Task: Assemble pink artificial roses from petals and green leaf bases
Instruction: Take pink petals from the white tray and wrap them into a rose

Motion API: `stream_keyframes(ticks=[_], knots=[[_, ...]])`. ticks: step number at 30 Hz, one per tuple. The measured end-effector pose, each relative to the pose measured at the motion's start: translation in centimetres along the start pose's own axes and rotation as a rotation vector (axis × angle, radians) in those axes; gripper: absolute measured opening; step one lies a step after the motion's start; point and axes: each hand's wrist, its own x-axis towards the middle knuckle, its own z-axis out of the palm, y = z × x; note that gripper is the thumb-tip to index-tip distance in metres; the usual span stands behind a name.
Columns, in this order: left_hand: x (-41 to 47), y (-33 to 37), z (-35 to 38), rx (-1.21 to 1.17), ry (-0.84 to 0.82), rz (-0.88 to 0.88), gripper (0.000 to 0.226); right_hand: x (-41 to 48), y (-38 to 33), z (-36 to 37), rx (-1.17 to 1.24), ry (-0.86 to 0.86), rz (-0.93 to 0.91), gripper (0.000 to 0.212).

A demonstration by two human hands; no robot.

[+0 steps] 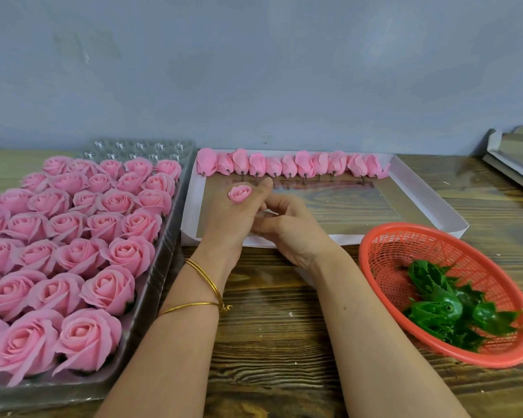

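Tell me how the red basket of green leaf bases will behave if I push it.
Probably light: the red basket is open plastic mesh holding only a few green leaf bases. With its rounded bowl and the bases heaped to one side, it may rock or slide across the wooden table.

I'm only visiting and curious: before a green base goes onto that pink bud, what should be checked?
1. Rose bud held by the left hand: ok.
2. Right hand free to fetch a base: cannot tell, its fingers curl against the left hand.
3. Green leaf bases left in the red basket: ok, several.
4. Empty cells in the clear tray beyond the finished roses: ok.
5. More buds waiting in the white box: ok, one row.
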Motion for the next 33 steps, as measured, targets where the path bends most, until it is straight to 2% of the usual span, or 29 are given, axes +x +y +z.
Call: stream_keyframes(ticks=[3, 10, 12, 19, 25, 33], knots=[[-0.03, -0.13, 0.16, -0.009, -0.002, -0.002, 0.032, 0.05, -0.02, 0.11, -0.006, -0.003, -0.001, 0.042], [0.19, -0.20, 0.33, -0.025, 0.026, -0.065, 0.038, 0.09, 0.01, 0.04, -0.129, 0.112, 0.008, 0.044], [0.14, -0.10, 0.29, -0.011, 0.024, -0.061, 0.039, 0.04, -0.01, 0.06, -0.135, 0.103, 0.003, 0.040], [0.05, 0.02, -0.11, 0.000, -0.025, 0.011, 0.024, -0.17, -0.17, -0.04, -0.062, 0.041, -0.014, 0.040], [0.06, -0.06, -0.28, -0.002, -0.015, 0.000, 0.014, -0.25, -0.07, -0.13, -0.049, 0.024, -0.009, 0.041], [0.24, -0.09, 0.02, -0.020, 0.010, -0.063, 0.041, -0.30, -0.44, 0.19, -0.095, 0.042, -0.012, 0.039]])
